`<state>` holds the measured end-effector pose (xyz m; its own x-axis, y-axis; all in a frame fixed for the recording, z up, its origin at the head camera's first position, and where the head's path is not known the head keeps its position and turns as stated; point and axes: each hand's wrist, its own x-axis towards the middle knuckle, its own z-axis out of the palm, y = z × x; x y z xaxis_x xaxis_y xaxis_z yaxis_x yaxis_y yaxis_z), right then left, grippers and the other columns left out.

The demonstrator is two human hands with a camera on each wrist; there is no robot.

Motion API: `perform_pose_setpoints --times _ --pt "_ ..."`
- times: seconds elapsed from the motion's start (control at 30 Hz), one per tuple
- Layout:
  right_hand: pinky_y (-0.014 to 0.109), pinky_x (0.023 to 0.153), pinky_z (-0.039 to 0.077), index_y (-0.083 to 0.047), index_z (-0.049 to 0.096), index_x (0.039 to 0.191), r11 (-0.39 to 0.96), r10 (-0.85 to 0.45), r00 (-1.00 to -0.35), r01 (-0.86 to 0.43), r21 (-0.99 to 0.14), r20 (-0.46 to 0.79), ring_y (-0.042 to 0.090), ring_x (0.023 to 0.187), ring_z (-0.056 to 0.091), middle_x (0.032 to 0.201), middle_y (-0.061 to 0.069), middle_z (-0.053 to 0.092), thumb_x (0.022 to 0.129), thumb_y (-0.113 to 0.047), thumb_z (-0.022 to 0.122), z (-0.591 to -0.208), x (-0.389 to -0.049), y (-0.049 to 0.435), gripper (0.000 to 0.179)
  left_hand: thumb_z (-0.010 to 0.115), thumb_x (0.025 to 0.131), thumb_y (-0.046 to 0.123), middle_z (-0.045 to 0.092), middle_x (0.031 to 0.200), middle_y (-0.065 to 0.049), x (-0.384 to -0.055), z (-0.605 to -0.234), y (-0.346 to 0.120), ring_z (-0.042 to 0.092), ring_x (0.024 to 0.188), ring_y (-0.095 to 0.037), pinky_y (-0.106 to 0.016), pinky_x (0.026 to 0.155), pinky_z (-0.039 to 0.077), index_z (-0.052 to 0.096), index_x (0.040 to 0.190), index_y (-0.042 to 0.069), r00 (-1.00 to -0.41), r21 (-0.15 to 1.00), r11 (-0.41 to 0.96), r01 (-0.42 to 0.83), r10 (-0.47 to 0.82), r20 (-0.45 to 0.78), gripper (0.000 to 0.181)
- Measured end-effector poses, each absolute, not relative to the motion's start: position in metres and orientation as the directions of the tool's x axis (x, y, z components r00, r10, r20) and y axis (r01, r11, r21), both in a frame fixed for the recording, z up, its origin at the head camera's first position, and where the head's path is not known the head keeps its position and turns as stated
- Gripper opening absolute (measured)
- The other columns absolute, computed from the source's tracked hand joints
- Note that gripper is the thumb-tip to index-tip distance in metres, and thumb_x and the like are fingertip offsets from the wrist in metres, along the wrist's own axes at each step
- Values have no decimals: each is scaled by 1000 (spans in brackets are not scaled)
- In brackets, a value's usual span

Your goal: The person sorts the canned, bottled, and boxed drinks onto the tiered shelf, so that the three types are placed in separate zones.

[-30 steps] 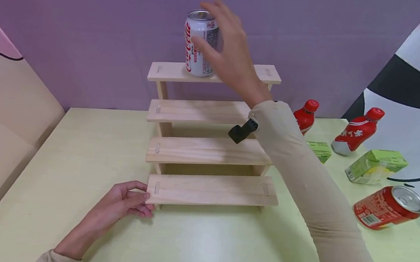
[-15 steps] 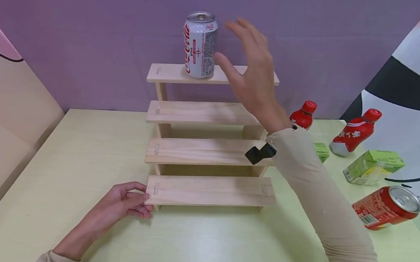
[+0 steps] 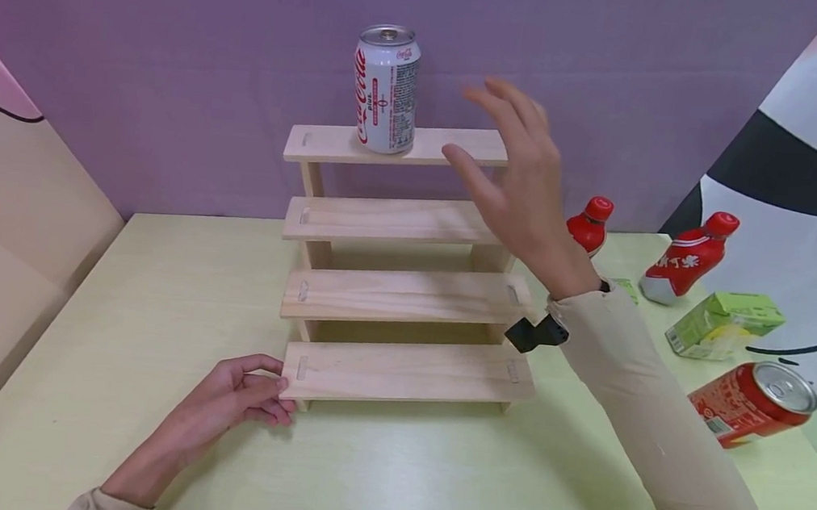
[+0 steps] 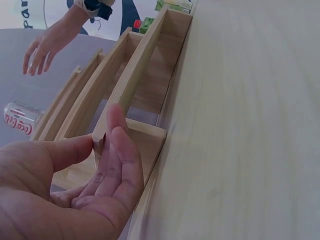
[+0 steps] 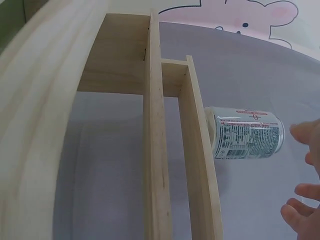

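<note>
A white Coca-Cola can (image 3: 386, 91) stands upright on the top step of a wooden tiered shelf (image 3: 405, 295). My right hand (image 3: 521, 172) is in the air to the right of the can, fingers spread and holding nothing. In the right wrist view a gap shows between the can (image 5: 247, 132) and the fingertips (image 5: 302, 132). My left hand (image 3: 239, 394) pinches the left end of the lowest step. The left wrist view shows the thumb (image 4: 75, 150) on one side of that board (image 4: 135, 80) and the fingers on the other.
On the table's right side are two red bottles, one (image 3: 693, 256) leaning and one (image 3: 590, 222) partly behind my right arm. A green juice box (image 3: 726, 325) and a red can (image 3: 753, 403) lie nearer. A purple backdrop (image 3: 211, 92) rises behind the shelf.
My right hand has drawn away from the white can, moving right and downward. The can stays on the top step. My left hand keeps its place on the lowest step.
</note>
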<state>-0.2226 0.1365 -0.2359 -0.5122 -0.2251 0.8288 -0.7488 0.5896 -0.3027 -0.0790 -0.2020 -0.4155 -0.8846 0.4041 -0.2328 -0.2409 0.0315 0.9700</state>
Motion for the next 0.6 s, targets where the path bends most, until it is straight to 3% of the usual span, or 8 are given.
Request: perform_pose_setpoints --times 0.27,0.6 --pt "43 111 38 -8 59 136 572 -264 -466 -780 -252 845 22 137 41 147 10 51 92 -25 72 -245 -211 152 49 61 100 14 71 95 -24 -79 -415 -202 72 83 -24 -36 81 60 49 123 -12 -888 972 36 -234 400 -228 37" --pt "47 111 36 -8 61 132 599 -301 -488 -765 -235 819 26 136 41 146 11 51 88 -19 76 -255 -198 170 48 61 100 14 72 95 -24 -78 -415 -202 72 83 -24 -36 81 60 50 122 -12 -892 974 44 -222 394 -221 36"
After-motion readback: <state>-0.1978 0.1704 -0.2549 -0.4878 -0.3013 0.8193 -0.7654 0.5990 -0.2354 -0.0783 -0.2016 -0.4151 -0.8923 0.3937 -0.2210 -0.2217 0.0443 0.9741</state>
